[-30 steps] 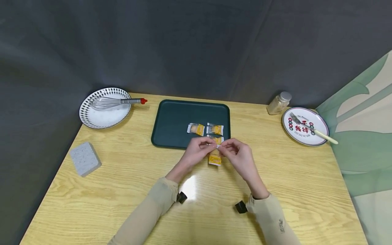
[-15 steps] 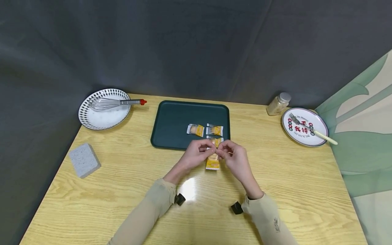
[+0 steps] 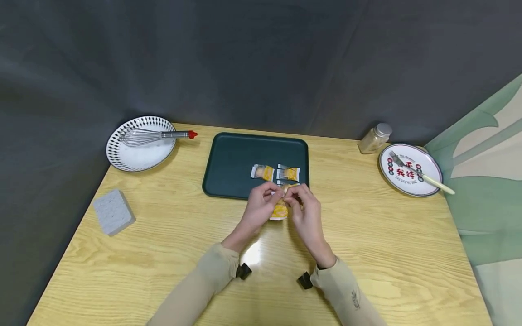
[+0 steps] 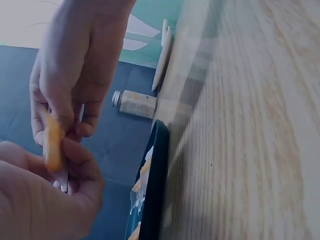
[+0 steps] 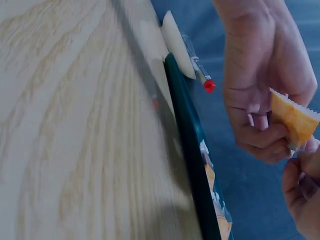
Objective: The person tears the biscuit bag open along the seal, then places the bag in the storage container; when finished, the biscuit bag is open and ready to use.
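Note:
My left hand (image 3: 258, 206) and right hand (image 3: 306, 213) meet over the near edge of the dark green tray (image 3: 232, 158). Between them is a small snack packet (image 3: 279, 213), see-through at the top with a yellow lower end, raised above the table. Both hands pinch its upper end with thumb and fingers. Its yellow end (image 5: 294, 120) shows beside the left hand in the right wrist view; my fingers hide much of the rest. On the tray lie similar packets, one at left (image 3: 263, 172) and one at right (image 3: 288, 173), with another partly covered by my hands.
At the back left a whisk (image 3: 159, 135) lies across a patterned plate (image 3: 140, 158). A grey block (image 3: 113, 212) sits nearer on that side. At right stand a lidded jar (image 3: 374, 138) and a plate (image 3: 401, 185) bearing a fork (image 3: 432, 182).
The held packet first came nearer me, then went back a little and leftward. My right hand has shifted left and turned; both hands keep their pinch. The things on the table stay put.

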A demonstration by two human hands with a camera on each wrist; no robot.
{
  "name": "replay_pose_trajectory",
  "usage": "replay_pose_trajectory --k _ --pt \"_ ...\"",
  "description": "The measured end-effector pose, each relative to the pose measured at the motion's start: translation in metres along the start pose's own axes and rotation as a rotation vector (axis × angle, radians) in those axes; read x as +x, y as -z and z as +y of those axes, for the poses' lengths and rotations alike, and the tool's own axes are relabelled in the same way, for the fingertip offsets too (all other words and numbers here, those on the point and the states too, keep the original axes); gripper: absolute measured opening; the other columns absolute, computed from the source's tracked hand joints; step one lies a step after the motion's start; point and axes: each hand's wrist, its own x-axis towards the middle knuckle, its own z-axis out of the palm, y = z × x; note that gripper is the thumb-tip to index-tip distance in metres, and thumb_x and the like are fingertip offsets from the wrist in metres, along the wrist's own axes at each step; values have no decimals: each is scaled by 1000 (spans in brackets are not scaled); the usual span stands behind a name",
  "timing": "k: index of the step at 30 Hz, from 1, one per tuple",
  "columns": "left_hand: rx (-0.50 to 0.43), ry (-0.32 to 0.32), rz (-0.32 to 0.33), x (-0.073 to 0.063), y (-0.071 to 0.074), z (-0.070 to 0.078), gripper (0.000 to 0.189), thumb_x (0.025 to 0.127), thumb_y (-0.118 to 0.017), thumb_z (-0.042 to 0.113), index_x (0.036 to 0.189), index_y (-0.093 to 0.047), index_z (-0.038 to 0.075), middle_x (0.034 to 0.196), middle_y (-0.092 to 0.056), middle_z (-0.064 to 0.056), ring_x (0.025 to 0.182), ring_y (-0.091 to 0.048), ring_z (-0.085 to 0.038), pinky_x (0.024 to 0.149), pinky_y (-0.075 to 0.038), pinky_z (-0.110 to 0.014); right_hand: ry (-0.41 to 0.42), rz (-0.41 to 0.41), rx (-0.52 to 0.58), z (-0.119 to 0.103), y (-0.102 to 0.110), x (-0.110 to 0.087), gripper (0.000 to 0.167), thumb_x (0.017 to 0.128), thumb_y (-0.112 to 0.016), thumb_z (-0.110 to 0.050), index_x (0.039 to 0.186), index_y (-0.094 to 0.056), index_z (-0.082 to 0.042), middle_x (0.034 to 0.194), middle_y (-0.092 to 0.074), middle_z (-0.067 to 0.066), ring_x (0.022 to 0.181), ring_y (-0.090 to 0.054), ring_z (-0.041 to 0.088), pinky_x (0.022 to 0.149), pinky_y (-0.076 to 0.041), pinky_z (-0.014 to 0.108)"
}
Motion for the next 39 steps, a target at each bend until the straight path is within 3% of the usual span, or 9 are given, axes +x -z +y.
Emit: replay_pose_trajectory --k 2,6,13,20,39 --pt "35 -31 43 0 -3 2 9 103 -66 -2 101 -71 -9 93 -71 -12 73 -60 -8 61 -42 -20 22 20 24 1 -1 0 16 90 -73 15 90 -65 2 90 -61 12 83 -61 17 75 -50 15" --pt "72 -32 114 3 -6 4 8 100 -69 -3 98 -73 -9 87 -72 -11 69 -59 -5 58 -41 -19 67 33 41 4 -3 -2 15 90 -72 15 88 -65 2 90 -62 13 83 -60 17 74 -49 12" --pt "149 -57 146 7 -7 1 6 98 -71 -4 95 -75 -7 84 -75 -14 62 -56 -3 54 -36 -18 138 46 40 7 -5 -2 14 88 -72 14 86 -65 2 91 -64 15 84 -63 23 75 -49 13" --pt "227 -87 173 6 -6 1 7 98 -71 -5 94 -76 -4 80 -75 -12 57 -52 -3 52 -33 -18 126 39 35 6 -6 -4 15 88 -72 15 86 -65 2 90 -64 15 85 -64 25 77 -49 12" --pt "202 -52 217 14 -2 -4 6 96 -72 -3 96 -77 -6 84 -76 -13 63 -57 -5 56 -41 -18 147 0 36 5 -10 -12 15 89 -73 14 87 -65 1 88 -63 12 80 -60 22 74 -47 13"
